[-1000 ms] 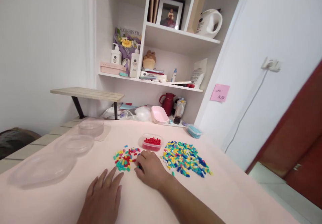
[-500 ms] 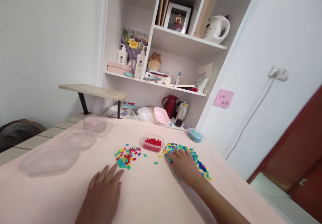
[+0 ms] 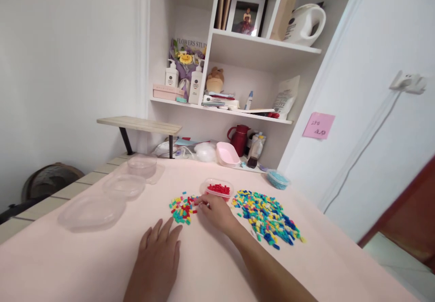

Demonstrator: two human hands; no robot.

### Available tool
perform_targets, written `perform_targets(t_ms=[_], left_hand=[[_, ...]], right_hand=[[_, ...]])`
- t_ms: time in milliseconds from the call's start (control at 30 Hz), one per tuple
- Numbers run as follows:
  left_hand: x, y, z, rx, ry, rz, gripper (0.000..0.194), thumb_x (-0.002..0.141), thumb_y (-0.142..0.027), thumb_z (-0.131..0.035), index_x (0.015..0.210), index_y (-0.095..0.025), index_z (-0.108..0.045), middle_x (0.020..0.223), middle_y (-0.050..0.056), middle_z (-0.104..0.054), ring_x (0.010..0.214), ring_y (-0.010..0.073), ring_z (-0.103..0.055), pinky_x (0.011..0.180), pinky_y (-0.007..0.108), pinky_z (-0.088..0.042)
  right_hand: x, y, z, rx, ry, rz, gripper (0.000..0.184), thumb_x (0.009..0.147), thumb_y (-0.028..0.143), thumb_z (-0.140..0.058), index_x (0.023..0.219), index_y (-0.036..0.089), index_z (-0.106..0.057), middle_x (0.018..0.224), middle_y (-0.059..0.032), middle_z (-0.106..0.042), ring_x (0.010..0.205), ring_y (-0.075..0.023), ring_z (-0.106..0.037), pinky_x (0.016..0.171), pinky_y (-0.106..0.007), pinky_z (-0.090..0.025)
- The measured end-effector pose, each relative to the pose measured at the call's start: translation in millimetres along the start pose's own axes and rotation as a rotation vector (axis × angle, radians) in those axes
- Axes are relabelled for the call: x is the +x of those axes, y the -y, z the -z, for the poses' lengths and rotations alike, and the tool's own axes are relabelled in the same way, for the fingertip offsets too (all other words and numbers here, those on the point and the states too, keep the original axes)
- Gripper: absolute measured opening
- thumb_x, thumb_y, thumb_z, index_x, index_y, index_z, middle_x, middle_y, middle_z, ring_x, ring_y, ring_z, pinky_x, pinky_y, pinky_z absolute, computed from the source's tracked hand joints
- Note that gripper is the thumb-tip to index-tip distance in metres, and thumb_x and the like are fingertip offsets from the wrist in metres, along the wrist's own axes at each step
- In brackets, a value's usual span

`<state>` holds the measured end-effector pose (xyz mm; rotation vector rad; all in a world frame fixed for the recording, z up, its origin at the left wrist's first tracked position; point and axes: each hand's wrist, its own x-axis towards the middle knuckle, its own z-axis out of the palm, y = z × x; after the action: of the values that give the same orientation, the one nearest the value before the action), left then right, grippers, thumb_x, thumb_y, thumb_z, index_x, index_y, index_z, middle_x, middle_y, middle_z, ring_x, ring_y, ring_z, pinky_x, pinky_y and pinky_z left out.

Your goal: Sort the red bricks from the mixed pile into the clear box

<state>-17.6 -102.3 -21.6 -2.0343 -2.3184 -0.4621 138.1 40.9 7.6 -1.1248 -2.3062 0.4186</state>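
My left hand lies flat on the pink tabletop with its fingers spread, just in front of a small pile of coloured pieces. My right hand reaches across to that pile's right edge, its fingers curled together low over the table. Whatever may be between those fingertips is too small to make out. Behind the right hand stands a clear tub holding red pieces. To the right of the forearm spreads a larger pile of mixed blue, green, yellow and white pieces.
Three clear plastic containers stand in a row on the left. A tub of light blue pieces sits at the far right. Along the back are a pink tray, a red jug and a bottle, below a shelf.
My right hand has moved left from the large pile to the small pile, and its fingers have curled in. The left hand stays flat on the table. The view has shifted slightly.
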Motion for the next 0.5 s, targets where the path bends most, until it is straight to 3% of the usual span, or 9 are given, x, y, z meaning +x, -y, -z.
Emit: perform_targets(t_ms=[200,500], left_hand=[[-1,0,-2.9,-0.003,-0.021,-0.008,0.049,0.095,-0.025,-0.034,0.137,-0.03,-0.059,0.151,0.004,-0.053,0.145,0.0283,-0.04,0.118,0.054,-0.031],[-3,1,-2.7,-0.012,-0.058,-0.019,0.048,0.095,-0.024,-0.034,0.135,-0.03,-0.061,0.149,0.004,-0.055,0.143,0.0289,-0.043,0.117,0.055,-0.032]], right_hand=[[-6,-4,-14,-0.087,0.014,-0.071,0.02,0.082,0.018,-0.062,0.09,0.029,-0.077,0.089,-0.0001,-0.075,0.077,-0.0172,-0.067,0.064,-0.025,-0.041],[-12,7,-15,-0.095,-0.03,-0.077,0.016,0.084,0.02,-0.064,0.085,0.029,-0.076,0.091,-0.0004,-0.075,0.08,-0.0183,-0.066,0.068,-0.027,-0.041]])
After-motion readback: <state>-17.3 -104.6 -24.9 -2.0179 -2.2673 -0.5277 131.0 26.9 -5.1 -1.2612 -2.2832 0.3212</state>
